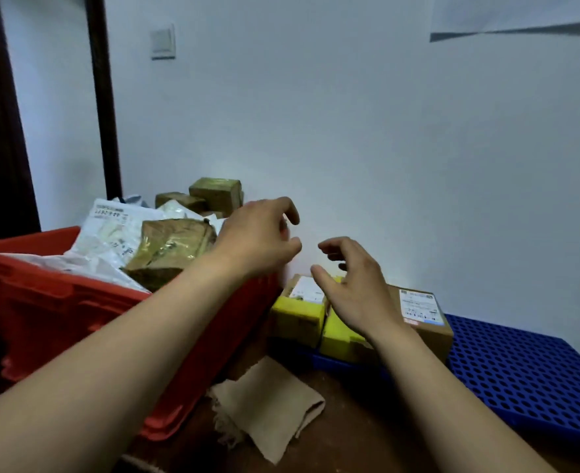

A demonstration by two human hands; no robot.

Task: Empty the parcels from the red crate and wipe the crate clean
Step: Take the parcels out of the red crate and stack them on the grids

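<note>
Now both hands hover empty — left hand over the red crate rim, right hand above yellow boxes, each grip wide.

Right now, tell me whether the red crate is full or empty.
Still full: the red crate holds white mailer bags and a taped brown parcel heaped above its rim.

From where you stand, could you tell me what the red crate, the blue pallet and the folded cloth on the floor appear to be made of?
The red crate looks like moulded plastic: smooth, slightly glossy walls with ribbed steps. The blue pallet also looks like rigid plastic, a uniform grid of round holes with a dull sheen. The folded cloth seems a coarse woven fabric, matte beige, with a frayed edge.
</note>
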